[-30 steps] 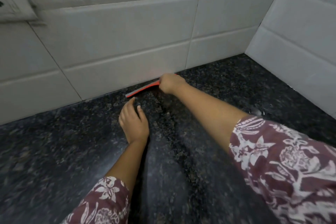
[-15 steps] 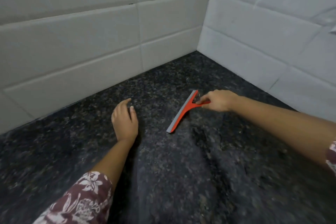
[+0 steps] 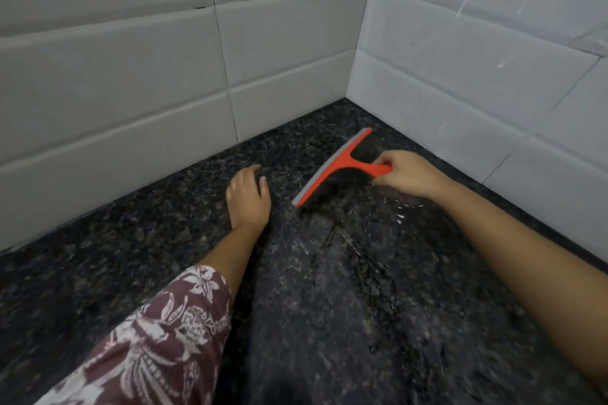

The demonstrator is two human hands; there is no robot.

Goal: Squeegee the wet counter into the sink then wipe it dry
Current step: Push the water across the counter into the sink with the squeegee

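A red squeegee [image 3: 342,165] with a grey rubber blade lies blade-down on the dark speckled granite counter [image 3: 329,306], near the tiled corner. My right hand [image 3: 408,176] grips its short handle from the right. My left hand [image 3: 248,199] rests flat on the counter just left of the blade's near end, fingers slightly apart, holding nothing. Thin streaks and beads of water [image 3: 394,210] glisten on the stone below my right hand. No sink is in view.
White tiled walls [image 3: 131,76] meet in a corner [image 3: 348,95] behind the squeegee and bound the counter at the back and right. The counter stretches toward me and to the left.
The squeegee has left the back wall's base and now sits out on the counter, turned diagonal, nearer the corner. My left hand has stayed planted. The view has swung right.
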